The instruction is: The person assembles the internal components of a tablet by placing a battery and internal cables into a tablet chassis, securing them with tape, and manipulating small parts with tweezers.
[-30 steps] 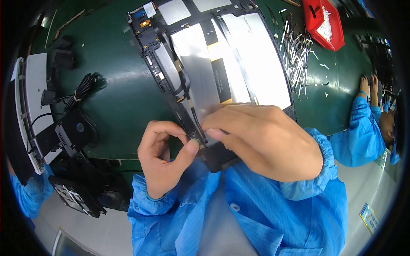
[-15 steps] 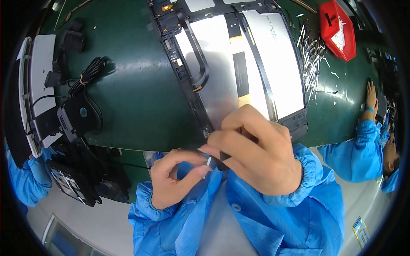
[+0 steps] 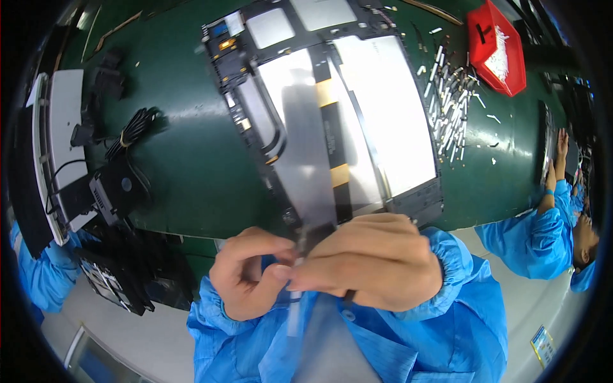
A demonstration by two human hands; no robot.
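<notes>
1. The surface (image 3: 191,172) is a dark green mat, smooth and matte, curving toward the rim of the view.
2. On it lies an opened flat panel (image 3: 332,108), the landmark here: a black rectangular frame with pale glossy metal sheets and small circuit parts along its far edge.
3. A co-worker's blue sleeve (image 3: 536,236) rests at the surface's edge, well to the right of the panel.
4. A red plastic bin (image 3: 495,45) with white bits inside sits beyond the panel's far right corner.
5. Scattered small white sticks (image 3: 450,108) lie just right of the panel.
6. A coiled black cable (image 3: 134,127) lies well left of the panel.
7. The right hand (image 3: 370,262), in a blue cuffed sleeve, is at the panel's near edge, its grip pinched shut on a translucent grey film strip (image 3: 310,172).
8. The left hand (image 3: 246,274) sits just left of it, thumb and fingers closed on the same strip's near end.
9. The strip, thin and glossy, runs from the hands up across the panel's middle.
</notes>
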